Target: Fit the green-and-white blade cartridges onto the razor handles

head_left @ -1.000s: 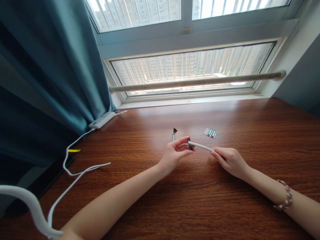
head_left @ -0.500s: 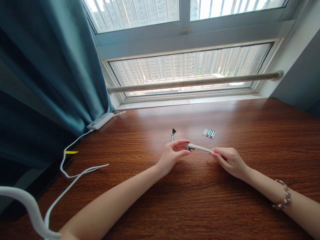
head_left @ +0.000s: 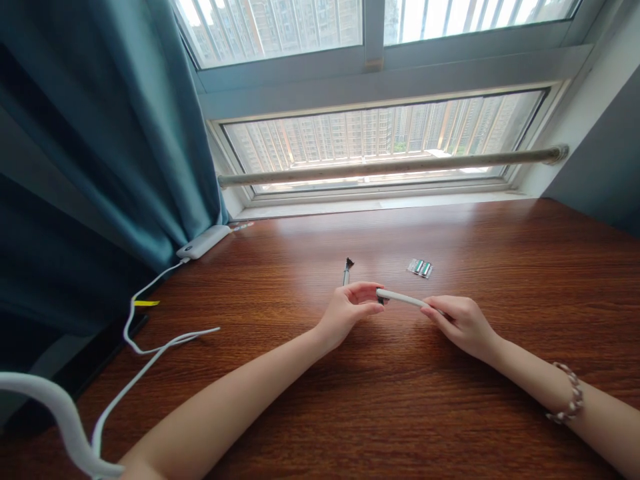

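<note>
My right hand [head_left: 463, 323] grips the near end of a slim white razor handle [head_left: 401, 298], which points left over the wooden table [head_left: 320, 373]. My left hand [head_left: 350, 308] is pinched on the handle's dark head end, fingers curled round it; the head itself is mostly hidden behind my fingertips. Both hands rest low on the tabletop. Just beyond my left hand lies a second razor handle [head_left: 346, 270] with a dark tip. A small pack of blade cartridges [head_left: 420, 267] with green strips lies beyond my right hand.
A white power bank [head_left: 204, 241] sits at the back left by the teal curtain [head_left: 95, 147], with a white cable [head_left: 150, 333] trailing toward the near left edge. A yellow tag [head_left: 147, 303] lies by the table's left edge. A window with a rail [head_left: 390, 165] runs behind.
My left fingers have closed further over the razor's head, so the dark head shows less than before. The handle lies a little flatter. Nothing else on the table has moved.
</note>
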`<action>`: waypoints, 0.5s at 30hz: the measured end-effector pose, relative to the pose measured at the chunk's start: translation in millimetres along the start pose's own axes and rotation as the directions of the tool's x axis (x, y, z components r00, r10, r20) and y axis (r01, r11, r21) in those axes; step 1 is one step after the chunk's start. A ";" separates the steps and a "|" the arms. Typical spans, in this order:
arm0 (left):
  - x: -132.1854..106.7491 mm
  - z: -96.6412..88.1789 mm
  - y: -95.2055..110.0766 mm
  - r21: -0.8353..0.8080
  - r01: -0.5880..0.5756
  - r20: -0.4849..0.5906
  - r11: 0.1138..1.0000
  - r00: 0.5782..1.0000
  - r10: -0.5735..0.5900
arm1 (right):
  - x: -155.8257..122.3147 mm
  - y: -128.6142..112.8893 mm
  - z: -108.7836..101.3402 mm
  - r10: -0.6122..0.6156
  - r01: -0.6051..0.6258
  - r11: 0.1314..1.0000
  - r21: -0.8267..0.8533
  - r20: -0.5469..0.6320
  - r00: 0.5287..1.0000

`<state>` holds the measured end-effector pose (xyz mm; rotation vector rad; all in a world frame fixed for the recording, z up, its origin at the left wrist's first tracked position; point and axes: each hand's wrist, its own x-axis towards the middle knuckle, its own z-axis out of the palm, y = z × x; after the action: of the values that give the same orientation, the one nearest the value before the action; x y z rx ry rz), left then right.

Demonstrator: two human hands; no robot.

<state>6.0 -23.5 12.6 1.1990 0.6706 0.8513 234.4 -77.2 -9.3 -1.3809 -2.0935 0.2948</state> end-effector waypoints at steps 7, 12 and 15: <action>-0.1 1.9 -1.7 0.015 -0.011 0.002 1.000 1.000 0.011 | -0.9 1.1 -0.9 0.051 -0.054 0.997 -0.063 -0.050 0.997; 0.5 0.7 -2.2 -0.022 0.000 -0.002 1.000 1.000 0.000 | -2.1 2.3 -0.1 -0.009 0.006 0.996 -0.085 -0.035 0.999; 0.2 0.8 -3.3 -0.039 0.004 0.009 0.999 1.000 -0.004 | -1.6 3.4 0.7 0.041 -0.049 0.994 -0.100 -0.087 0.995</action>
<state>7.5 -24.2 9.6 1.1651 0.6463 0.8521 237.0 -77.1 -12.1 -1.4758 -2.0350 0.1461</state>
